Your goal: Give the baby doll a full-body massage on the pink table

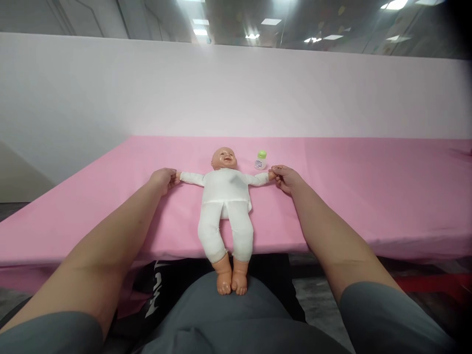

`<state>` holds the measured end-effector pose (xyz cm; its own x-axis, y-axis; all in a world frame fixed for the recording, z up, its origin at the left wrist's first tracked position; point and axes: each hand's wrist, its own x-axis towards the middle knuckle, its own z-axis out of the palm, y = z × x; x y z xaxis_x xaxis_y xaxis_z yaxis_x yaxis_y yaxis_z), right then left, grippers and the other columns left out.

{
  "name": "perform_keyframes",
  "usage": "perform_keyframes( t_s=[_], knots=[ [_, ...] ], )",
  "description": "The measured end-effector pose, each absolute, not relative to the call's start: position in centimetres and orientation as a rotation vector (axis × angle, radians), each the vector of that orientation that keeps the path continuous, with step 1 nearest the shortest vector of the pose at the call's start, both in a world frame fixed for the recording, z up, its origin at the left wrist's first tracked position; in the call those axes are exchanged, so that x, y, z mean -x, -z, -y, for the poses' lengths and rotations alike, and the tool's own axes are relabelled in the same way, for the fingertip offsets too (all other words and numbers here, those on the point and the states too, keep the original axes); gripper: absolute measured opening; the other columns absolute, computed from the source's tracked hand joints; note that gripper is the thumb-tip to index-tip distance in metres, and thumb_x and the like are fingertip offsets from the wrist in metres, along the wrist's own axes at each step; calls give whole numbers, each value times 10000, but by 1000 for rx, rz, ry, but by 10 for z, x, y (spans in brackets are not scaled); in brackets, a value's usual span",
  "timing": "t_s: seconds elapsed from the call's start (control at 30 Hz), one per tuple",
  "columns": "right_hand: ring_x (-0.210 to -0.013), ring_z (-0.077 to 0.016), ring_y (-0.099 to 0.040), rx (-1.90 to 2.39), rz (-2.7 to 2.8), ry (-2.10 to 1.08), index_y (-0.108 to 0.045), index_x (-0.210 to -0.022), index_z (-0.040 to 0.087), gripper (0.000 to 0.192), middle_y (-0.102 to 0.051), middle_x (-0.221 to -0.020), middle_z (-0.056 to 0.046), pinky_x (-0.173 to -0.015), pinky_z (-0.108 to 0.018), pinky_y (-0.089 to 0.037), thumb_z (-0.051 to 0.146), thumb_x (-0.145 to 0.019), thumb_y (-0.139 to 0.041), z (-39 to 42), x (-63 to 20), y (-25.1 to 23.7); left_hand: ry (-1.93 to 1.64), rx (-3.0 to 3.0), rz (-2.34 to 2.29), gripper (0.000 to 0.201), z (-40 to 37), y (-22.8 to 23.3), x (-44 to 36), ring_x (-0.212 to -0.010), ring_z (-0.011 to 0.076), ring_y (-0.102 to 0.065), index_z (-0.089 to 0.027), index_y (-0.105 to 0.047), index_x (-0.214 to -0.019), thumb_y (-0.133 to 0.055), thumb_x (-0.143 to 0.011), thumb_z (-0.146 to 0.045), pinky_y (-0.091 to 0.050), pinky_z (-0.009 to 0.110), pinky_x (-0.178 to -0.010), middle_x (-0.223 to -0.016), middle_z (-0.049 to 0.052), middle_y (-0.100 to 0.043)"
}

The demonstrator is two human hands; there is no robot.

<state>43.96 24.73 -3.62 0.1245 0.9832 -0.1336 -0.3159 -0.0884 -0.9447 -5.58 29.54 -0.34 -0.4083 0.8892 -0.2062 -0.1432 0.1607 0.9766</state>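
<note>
A baby doll (226,189) in white cloth lies on its back on the pink-covered table, head toward the wall, its bare feet hanging past the front edge near my body. Both its arms are stretched out sideways. My left hand (164,180) is closed around the doll's hand on the left side. On the other side, my right hand (286,178) pinches the doll's other hand between thumb and fingers. Just beyond that doll arm stands a small clear bottle (261,160) with a green cap, apart from my right hand.
The pink sheet (361,196) covers a wide table that stretches far to the right. Behind it rises a white wall (236,93) with glass above, reflecting ceiling lights. A red bar (435,287) shows below the table at the right.
</note>
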Motion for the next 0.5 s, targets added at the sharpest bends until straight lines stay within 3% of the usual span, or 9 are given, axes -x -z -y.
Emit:
perform_keyframes(
  t_s=[0.27,0.4,0.5],
  knots=[
    [-448,-63,-418,1219,900,-1135,-696,-815,184,225,-615,-639,-6,-345,-158,-363,364,-871,-820,-254,-431,42,-1372,-870,-1518,109,-288,5,60,-556,146,-636,-116,-673,-847,-659,-789,-24,-562,225,-483,-723,93,-664],
    [-426,-72,-417,1261,841,-1108,-674,-786,179,197,-578,-585,3,-338,-177,-387,295,-885,-798,-255,-428,42,-1378,-922,-1478,144,-282,5,61,-560,163,-654,-110,-670,-846,-622,-773,4,-581,260,-511,-730,112,-673],
    [-469,-85,-500,1214,828,-1177,-677,-810,170,144,-622,-637,-21,-391,-181,-480,207,-860,-807,-252,-429,39,-1368,-899,-1451,167,-280,4,61,-588,198,-680,-106,-671,-840,-610,-743,16,-607,301,-536,-736,134,-682]
  ],
)
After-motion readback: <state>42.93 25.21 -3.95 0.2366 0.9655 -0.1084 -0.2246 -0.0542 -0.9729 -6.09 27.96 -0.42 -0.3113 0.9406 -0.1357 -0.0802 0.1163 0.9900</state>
